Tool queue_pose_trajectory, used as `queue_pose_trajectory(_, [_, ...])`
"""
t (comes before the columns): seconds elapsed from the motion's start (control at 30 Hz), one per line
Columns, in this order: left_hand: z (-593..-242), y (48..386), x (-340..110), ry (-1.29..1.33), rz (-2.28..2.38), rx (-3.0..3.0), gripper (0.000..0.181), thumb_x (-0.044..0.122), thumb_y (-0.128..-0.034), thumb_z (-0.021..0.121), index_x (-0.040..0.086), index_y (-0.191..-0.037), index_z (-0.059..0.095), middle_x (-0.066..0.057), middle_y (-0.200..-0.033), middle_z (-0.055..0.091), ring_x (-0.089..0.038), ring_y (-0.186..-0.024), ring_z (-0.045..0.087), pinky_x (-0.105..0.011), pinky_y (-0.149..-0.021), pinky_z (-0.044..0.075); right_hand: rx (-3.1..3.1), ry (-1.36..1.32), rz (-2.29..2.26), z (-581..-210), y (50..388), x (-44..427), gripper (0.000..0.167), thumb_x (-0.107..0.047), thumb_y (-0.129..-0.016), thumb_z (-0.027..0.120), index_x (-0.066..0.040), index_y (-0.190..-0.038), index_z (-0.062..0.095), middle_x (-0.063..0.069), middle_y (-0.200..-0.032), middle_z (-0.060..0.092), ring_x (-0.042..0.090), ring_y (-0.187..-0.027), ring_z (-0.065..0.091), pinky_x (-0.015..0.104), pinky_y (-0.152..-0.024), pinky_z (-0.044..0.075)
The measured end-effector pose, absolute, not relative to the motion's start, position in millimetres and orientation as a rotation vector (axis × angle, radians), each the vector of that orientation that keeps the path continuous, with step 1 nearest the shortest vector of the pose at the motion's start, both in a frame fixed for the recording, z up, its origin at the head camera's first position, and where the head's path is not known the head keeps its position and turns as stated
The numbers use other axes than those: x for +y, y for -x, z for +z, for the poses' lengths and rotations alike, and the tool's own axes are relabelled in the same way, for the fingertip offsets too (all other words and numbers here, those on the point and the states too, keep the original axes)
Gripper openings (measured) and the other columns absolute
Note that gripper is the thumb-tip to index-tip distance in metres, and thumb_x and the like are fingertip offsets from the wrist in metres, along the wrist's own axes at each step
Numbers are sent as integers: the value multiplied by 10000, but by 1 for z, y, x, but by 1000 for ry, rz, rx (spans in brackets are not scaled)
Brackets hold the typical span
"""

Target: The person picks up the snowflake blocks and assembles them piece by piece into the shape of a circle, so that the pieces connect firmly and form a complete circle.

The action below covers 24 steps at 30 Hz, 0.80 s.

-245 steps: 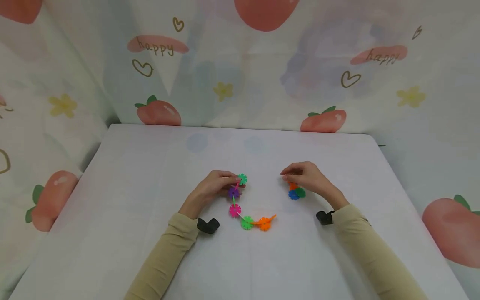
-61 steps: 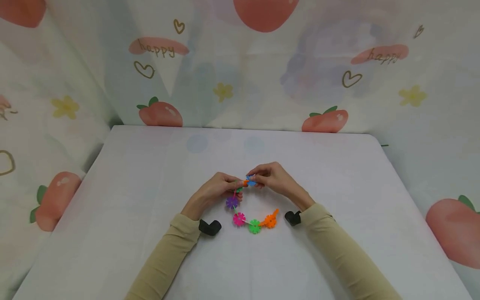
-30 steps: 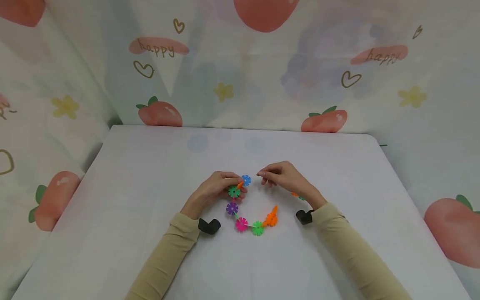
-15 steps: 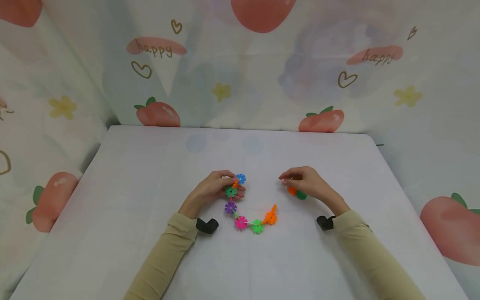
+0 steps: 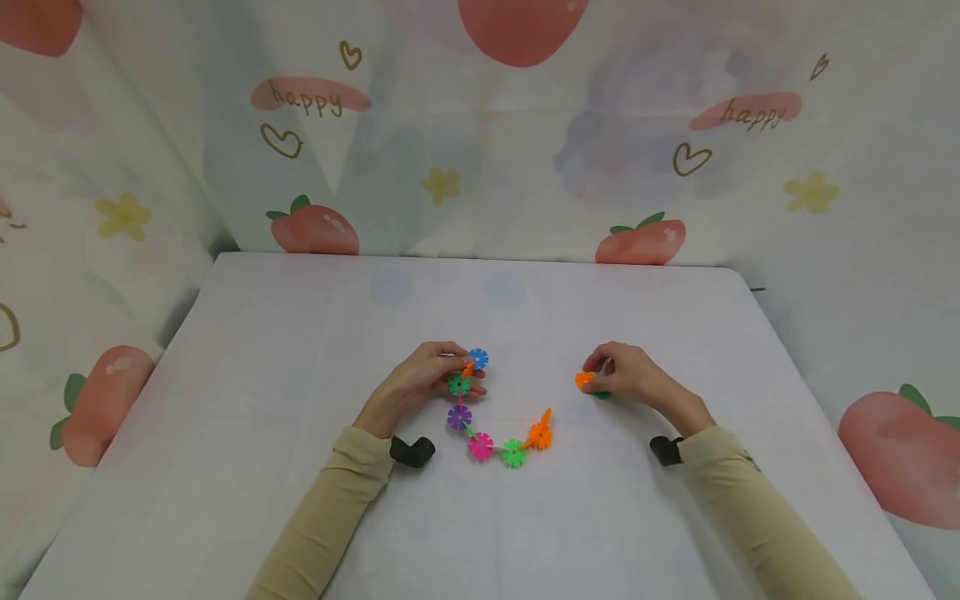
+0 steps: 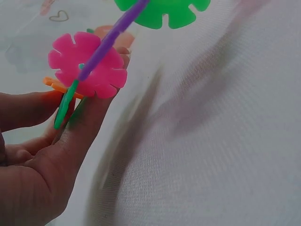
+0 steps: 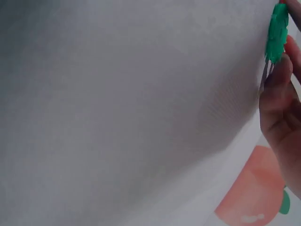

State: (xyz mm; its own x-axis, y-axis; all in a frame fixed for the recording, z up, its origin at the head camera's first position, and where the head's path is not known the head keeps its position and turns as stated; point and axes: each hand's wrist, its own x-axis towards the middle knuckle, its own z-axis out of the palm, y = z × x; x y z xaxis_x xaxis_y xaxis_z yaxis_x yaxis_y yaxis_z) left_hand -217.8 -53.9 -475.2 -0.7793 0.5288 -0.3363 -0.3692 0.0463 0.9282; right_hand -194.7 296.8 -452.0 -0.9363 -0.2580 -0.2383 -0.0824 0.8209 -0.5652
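My left hand [image 5: 423,375] pinches the upper end of a chain of slotted plastic snowflake discs, at an orange disc [image 5: 468,369] seen nearly edge-on. A blue disc [image 5: 477,358] tops the chain. Below the fingers follow a dark green disc [image 5: 459,384], a purple disc [image 5: 460,417], a pink disc [image 5: 481,447], a light green disc [image 5: 513,453] and an orange end [image 5: 540,436]. On the right, my right hand [image 5: 633,375] pinches a loose orange disc [image 5: 583,380] between thumb and fingers. A green disc [image 7: 277,34] lies beside it, partly hidden by that hand in the head view.
Everything rests on a white-covered table [image 5: 375,533]. A patterned curtain [image 5: 517,158] rises behind it and at both sides. A black wrist strap end [image 5: 412,452] shows at the left cuff, another black piece [image 5: 666,451] at the right.
An orange and a blue disc have joined the chain's upper end. My right hand let go of the blue disc, moved right to the loose discs and took hold of the orange one.
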Motion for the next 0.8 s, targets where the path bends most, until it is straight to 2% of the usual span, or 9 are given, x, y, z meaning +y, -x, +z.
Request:
queue_pose_trajectory(0.13, [-475, 219, -54, -147, 1798, 1689, 262, 78, -1077, 495, -97, -1269, 527, -316, -1159, 712, -305, -882, 787, -455, -884, 612, 2712, 284, -830, -454, 196, 296, 287, -190, -838, 853, -22, -1002, 687, 53, -874, 655, 181, -793, 546, 257, -678, 467])
queue_pose_trajectory(0.27, [-474, 218, -55, -147, 1797, 1683, 319, 82, -1076, 505, -121, -1318, 546, -309, -1128, 723, -270, -850, 789, -438, -876, 616, 2727, 302, -867, -455, 197, 294, 216, -168, -858, 829, -35, -981, 713, 39, -848, 675, 163, -793, 576, 240, -700, 481])
queue_pose_trajectory(0.53, [-474, 218, -56, -133, 1804, 1686, 307, 113, -1067, 532, -114, -1253, 624, -285, -1107, 737, -236, -813, 786, -422, -861, 626, 2724, 303, -928, -452, 198, 278, 70, -141, -913, 759, -92, -960, 774, 23, -918, 729, 207, -896, 614, 310, -776, 509])
queue_pose_trajectory(0.8, [-475, 219, -56, -110, 1799, 1683, 331, 140, -1066, 552, -121, -1246, 646, -274, -1091, 744, -239, -821, 786, -419, -856, 626, 2714, 365, -1079, -454, 206, 257, 64, -173, -925, 761, -133, -975, 769, -9, -892, 732, 200, -852, 623, 290, -737, 514])
